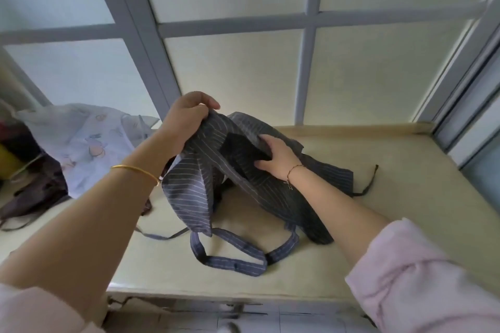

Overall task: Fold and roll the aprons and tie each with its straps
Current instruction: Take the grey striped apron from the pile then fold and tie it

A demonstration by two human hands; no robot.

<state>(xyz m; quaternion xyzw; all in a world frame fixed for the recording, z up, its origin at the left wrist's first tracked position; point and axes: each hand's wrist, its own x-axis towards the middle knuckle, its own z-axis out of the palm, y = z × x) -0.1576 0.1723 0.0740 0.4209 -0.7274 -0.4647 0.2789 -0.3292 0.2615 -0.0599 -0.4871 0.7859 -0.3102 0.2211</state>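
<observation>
L hand (186,116): grips an edge of striped apron (189,192), held up off table (419,184).
R hand (276,157): lower, just right of L hand, fingers + thumb clamp a dark fold of same apron.
Neck strap (235,265): loop flat on table, below both hands.
Printed apron (89,143): heap well left of L hand.

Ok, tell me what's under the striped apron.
Beneath the striped apron, where the left hand lifts it, only bare beige tabletop shows. Whatever lies under the part the right hand holds is covered.
</observation>
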